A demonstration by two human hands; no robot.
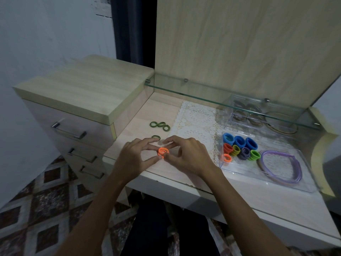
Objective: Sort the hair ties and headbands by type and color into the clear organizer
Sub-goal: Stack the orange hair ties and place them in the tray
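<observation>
Both hands meet over the pale wooden surface (pixel 166 174), just left of the clear plastic organizer (pixel 302 183). The left hand (pixel 132 157) and right hand (pixel 186 156) together pinch a small stack of orange elastic hair ties (pixel 163 152), each grip narrow, fingertips closed on the stack.

Inside the organizer's near tray, three blue fabric hair ties (pixel 239 141) line its far edge. In front of them sit more orange ties (pixel 227 151), yellow-green ties (pixel 236 150), striped purple ties (pixel 245 153) and bright green ties (pixel 254 155). A lilac plastic headband (pixel 282 166) lies curled toward the organizer's right end.

Well left of the organizer, four dark green-striped ties (pixel 160 126) lie loose. Its far compartments, behind the glass shelf (pixel 203 97), hold rings I cannot make out.
</observation>
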